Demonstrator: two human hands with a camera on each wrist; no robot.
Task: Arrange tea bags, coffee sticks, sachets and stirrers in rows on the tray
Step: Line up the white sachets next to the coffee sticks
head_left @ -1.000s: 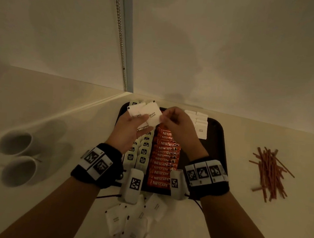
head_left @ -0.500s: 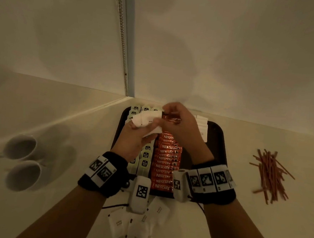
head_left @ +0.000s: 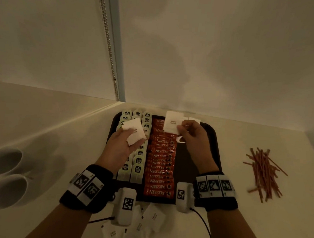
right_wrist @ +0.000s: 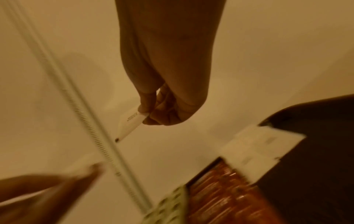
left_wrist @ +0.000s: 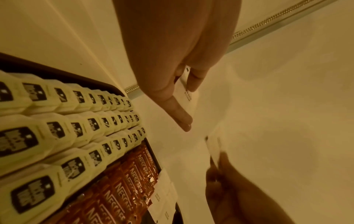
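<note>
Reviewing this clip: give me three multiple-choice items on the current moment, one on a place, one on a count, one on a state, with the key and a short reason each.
1. Where do the stirrers lie?
A. On the counter right of the tray
B. In the tray
C. In a cup

2. How many cups stand at the left?
A. One
B. Two
C. Four

3. What is the right hand doing?
A. Resting flat on the counter
B. Pinching a white sachet above the tray
C. Gripping a cup

Key: 1 A, the brown sticks sit in a loose pile off the tray; 2 B, two white cups side by side; 3 B, thumb and fingers pinch the sachet's edge.
</note>
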